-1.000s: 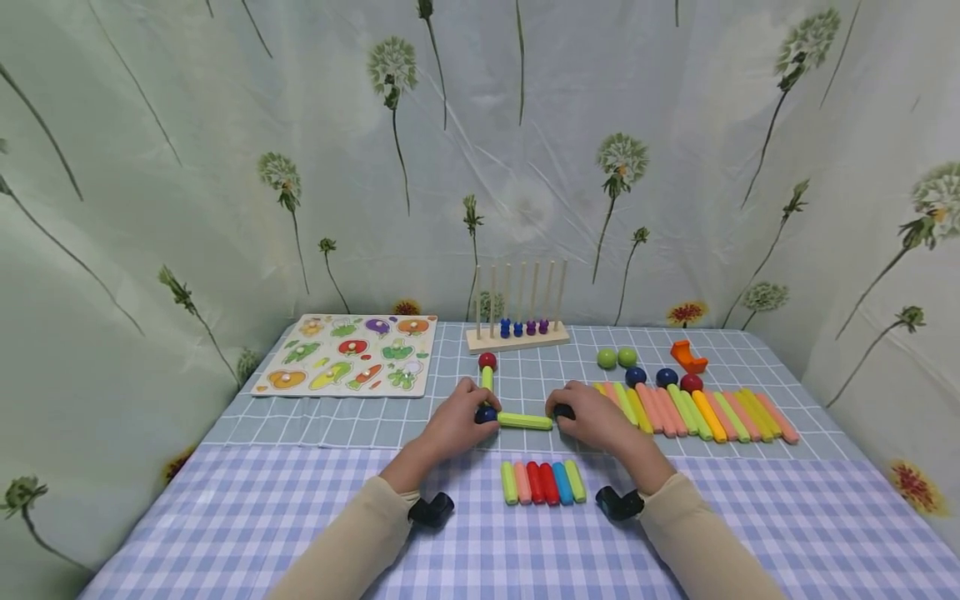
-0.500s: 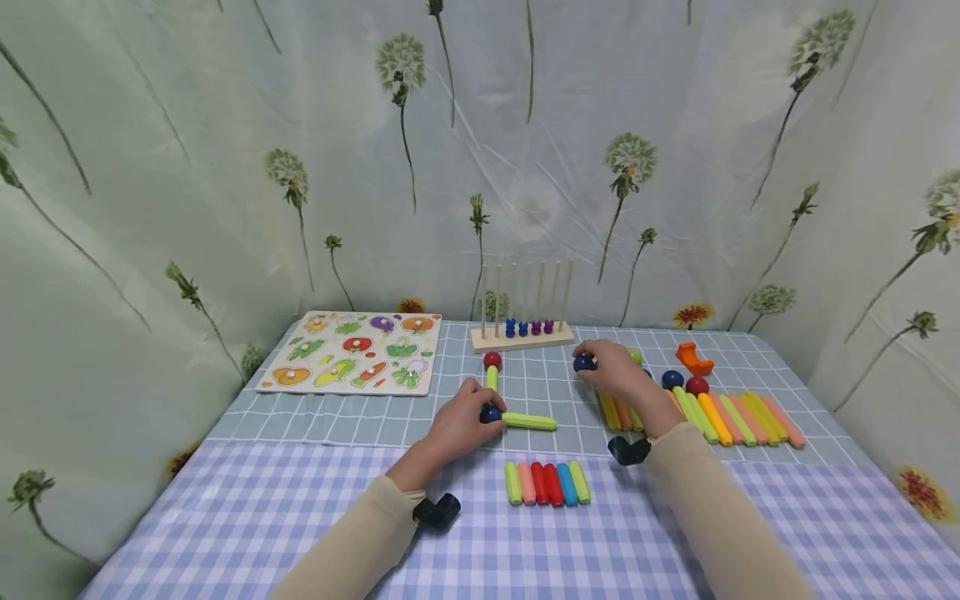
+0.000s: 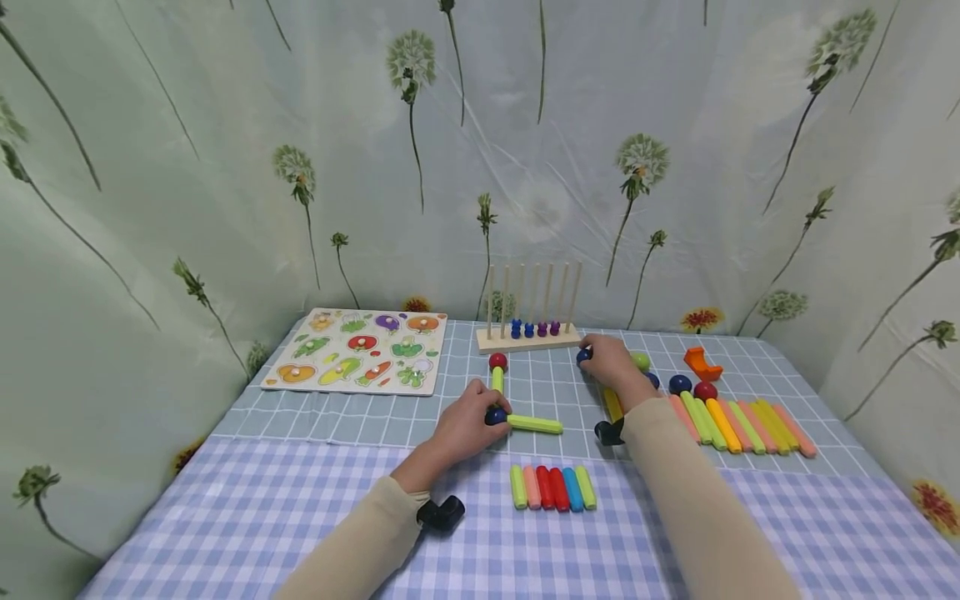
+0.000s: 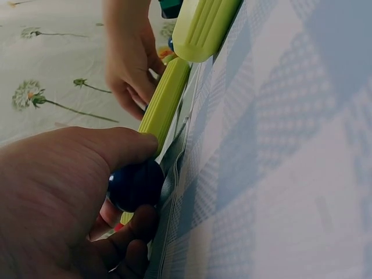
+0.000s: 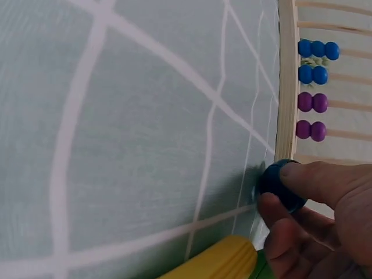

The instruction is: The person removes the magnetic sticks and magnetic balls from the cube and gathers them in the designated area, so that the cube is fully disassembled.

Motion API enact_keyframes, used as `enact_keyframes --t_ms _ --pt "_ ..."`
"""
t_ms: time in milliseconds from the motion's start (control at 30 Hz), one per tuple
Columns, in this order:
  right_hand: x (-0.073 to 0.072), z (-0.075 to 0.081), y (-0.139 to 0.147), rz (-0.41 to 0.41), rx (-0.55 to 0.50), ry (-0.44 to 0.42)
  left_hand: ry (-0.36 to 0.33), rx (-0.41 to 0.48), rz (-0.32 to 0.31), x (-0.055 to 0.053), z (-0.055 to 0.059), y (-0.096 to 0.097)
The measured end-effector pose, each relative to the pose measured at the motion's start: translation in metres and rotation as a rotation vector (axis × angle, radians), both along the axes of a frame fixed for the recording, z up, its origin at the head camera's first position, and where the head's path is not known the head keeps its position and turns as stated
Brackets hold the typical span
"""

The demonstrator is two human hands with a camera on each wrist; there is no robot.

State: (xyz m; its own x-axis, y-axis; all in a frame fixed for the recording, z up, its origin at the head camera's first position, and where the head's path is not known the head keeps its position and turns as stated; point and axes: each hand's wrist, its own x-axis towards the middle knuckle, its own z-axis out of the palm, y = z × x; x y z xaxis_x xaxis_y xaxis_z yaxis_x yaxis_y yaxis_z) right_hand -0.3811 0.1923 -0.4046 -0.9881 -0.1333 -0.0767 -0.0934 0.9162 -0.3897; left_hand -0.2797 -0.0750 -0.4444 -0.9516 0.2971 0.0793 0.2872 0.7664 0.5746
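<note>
My left hand (image 3: pixel 467 425) pinches a dark blue ball (image 3: pixel 496 416) on the grey cloth. From this ball a lime-green stick (image 3: pixel 536 425) points right, its far end bare. Another lime-green stick (image 3: pixel 498 380) runs back to a red ball (image 3: pixel 498 361); my fingers hide its near end. In the left wrist view, thumb and fingers lie around the blue ball (image 4: pixel 136 186). Farther back on the right, my right hand (image 3: pixel 617 372) holds a second dark blue ball (image 5: pixel 279 185) between thumb and fingers. Whether that ball touches the cloth, I cannot tell.
Several short coloured sticks (image 3: pixel 555 488) lie in a front row. At right are long sticks (image 3: pixel 757 427), loose balls (image 3: pixel 680 384) and an orange curved piece (image 3: pixel 702 364). Behind stand a peg rack with beads (image 3: pixel 528 337) and, leftward, a vegetable puzzle board (image 3: pixel 356 350).
My right hand has carried its blue ball from the bare end of the right-pointing green stick to the back right. My left hand keeps its hold on the other blue ball.
</note>
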Motion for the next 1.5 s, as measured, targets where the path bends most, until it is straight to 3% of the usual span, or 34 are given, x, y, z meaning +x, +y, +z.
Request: enact_keyframes --t_ms 167,333,433,567,667,767,967,1167,1367,1500 --pt "0.007 0.004 0.003 -0.045 -0.021 0.080 0.008 -0.004 -0.003 -0.001 0.003 0.002" --pt "0.032 0.010 0.004 -0.059 -0.100 0.133 0.010 -0.011 -0.003 -0.001 0.004 0.003" --pt "0.052 0.012 0.002 0.028 -0.151 0.106 0.013 -0.014 -0.002 -0.001 0.004 0.003" --pt "0.076 0.013 -0.008 0.214 -0.185 -0.005 0.013 -0.010 0.003 -0.001 0.005 0.001" --pt "0.085 0.007 -0.017 0.312 -0.176 -0.097 0.008 -0.003 0.013 -0.002 0.003 0.000" --pt "0.088 0.000 -0.024 0.347 -0.144 -0.141 -0.004 0.007 0.022 -0.002 0.001 -0.001" --pt "0.092 -0.008 -0.034 0.315 -0.086 -0.131 -0.022 0.028 0.034 0.000 -0.003 -0.001" --pt "0.097 0.002 -0.035 0.293 -0.113 -0.112 -0.007 0.046 0.043 0.000 -0.003 -0.001" --pt "0.096 0.013 -0.021 0.248 -0.240 -0.018 0.005 0.044 0.023 0.000 -0.002 -0.001" --pt "0.093 0.014 -0.006 0.170 -0.389 0.003 -0.002 0.048 0.017 0.001 -0.001 0.000"
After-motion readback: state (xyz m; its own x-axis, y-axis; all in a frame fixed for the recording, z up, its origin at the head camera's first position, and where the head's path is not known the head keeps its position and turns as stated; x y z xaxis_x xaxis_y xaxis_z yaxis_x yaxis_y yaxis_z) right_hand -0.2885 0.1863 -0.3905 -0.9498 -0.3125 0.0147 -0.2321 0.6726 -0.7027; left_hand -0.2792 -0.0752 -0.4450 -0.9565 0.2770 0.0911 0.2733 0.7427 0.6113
